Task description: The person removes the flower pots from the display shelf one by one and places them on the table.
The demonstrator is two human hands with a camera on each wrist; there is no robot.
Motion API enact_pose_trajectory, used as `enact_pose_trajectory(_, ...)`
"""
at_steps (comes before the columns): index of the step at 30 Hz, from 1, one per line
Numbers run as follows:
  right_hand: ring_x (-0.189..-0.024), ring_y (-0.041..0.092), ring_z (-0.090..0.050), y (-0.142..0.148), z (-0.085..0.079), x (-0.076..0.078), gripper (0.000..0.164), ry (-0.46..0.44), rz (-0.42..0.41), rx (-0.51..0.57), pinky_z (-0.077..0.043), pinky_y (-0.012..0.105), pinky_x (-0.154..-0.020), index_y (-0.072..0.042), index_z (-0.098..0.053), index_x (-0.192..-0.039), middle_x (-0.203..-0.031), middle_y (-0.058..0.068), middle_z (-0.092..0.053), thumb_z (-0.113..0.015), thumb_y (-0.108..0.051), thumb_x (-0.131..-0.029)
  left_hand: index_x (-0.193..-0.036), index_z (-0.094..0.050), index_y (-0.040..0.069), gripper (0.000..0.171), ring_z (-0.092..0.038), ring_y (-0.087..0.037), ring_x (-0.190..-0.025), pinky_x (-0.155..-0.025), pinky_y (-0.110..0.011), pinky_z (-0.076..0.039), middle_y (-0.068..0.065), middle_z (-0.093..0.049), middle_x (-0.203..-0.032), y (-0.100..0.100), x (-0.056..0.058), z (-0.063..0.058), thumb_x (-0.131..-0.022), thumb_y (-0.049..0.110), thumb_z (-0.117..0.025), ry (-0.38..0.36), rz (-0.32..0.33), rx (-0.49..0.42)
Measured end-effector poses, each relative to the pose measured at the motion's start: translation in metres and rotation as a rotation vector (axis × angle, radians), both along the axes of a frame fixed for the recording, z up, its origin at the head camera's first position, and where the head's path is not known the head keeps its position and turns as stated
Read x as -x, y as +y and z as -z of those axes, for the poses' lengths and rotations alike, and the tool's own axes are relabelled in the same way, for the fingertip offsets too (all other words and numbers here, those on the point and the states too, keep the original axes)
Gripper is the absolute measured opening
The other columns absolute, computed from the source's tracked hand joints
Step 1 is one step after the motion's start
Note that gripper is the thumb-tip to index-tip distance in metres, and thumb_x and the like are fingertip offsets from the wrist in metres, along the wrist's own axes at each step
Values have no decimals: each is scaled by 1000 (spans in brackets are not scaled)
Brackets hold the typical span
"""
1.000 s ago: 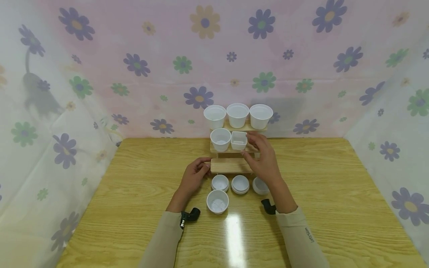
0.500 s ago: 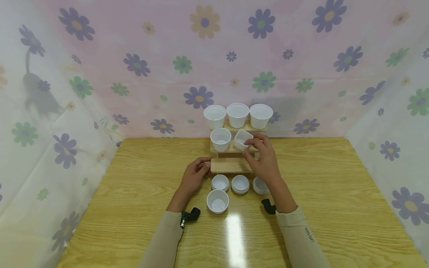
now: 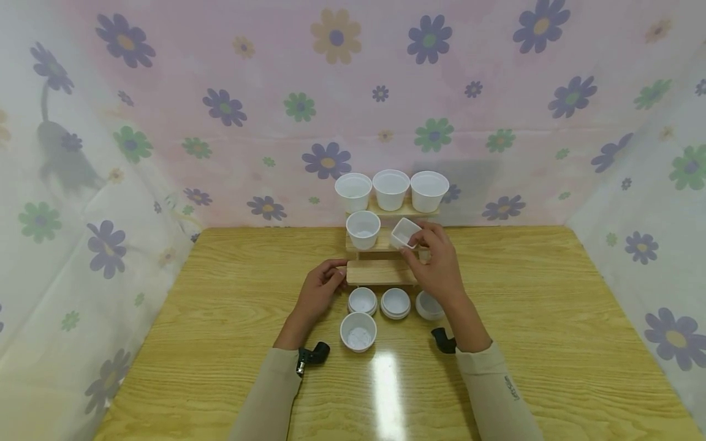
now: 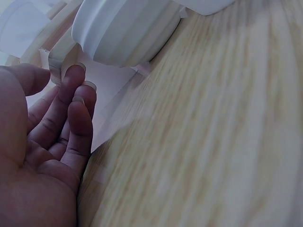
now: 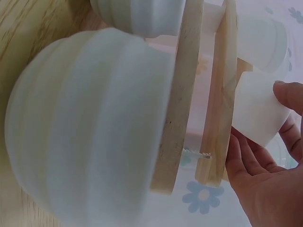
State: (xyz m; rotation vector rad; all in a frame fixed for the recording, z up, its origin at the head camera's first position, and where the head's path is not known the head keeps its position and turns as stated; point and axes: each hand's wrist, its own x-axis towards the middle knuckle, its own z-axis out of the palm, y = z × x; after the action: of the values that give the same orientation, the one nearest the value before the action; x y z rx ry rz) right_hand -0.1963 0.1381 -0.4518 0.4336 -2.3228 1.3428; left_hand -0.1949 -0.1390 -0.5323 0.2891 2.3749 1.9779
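Head view: right hand (image 3: pixel 438 263) pinches square-rimmed white cup (image 3: pixel 405 231) at wooden shelf (image 3: pixel 385 244).

In the head view, the person's left forearm (image 3: pixel 267 395) rises from the bottom edge, left of centre, and the right forearm (image 3: pixel 499 395) from the bottom edge, right of centre; both are sleeved. The left hand (image 3: pixel 320 288) is near the middle of the frame, lower than the right hand (image 3: pixel 436 263). In the left wrist view, its fingers (image 4: pixel 78 125) are softly bent, at the left side. The right hand makes a pinch with bent digits.
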Motion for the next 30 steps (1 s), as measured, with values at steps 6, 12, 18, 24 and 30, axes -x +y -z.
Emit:
enact_pose_trajectory(6, -115, 38, -64, 2, -1, -3, 20, 4, 3, -12, -59, 55, -94, -1, -62, -93, -133, 21, -59, -82, 2, -90, -135, -70, 12, 27, -67, -23, -85, -75, -29, -55, -13, -72, -92, 0, 0, 0, -111, 18, -60, -9, -3, 5)
enact_pose_trajectory(12, -112, 36, -64, 6, -1, -7, 25, 30, 11, -29, -57, 54, -94, -3, -60, -90, -128, 19, -62, -84, 2, -87, -134, -70, 11, 26, -67, -22, -86, -75, -28, -55, -12, -73, -93, 0, 0, 0, -111, 18, -60, -14, -7, 2)
enact_pose_trajectory(18, -112, 34, -63, 7, -1, -11, 29, 26, 8, -33, -56, 55, -91, -4, -58, -88, -127, 18, -63, -86, 0, -86, -134, -70, 10, 26, -67, -21, -85, -74, -29, -55, -11, -73, -92, 1, -1, 0, -111, 17, -59, -4, -7, -2)
enact_pose_trajectory(24, -114, 32, -63, 5, -1, -12, 29, 24, -25, -26, -58, 49, -90, -4, -57, -90, -127, 16, -64, -86, 0, -87, -134, -70, 10, 26, -68, -21, -85, -74, -29, -55, -10, -73, -92, 0, 0, 1, -111, 17, -59, 7, -1, -3)
enact_pose_trajectory(30, -114, 29, -62, 2, -1, -15, 29, 21, -28, -33, -58, 47, -90, -5, -57, -91, -126, 14, -63, -86, -2, -88, -134, -69, 11, 26, -67, -21, -85, -74, -29, -55, -10, -73, -91, 0, 0, 2, -111, 18, -59, 6, 3, -3)
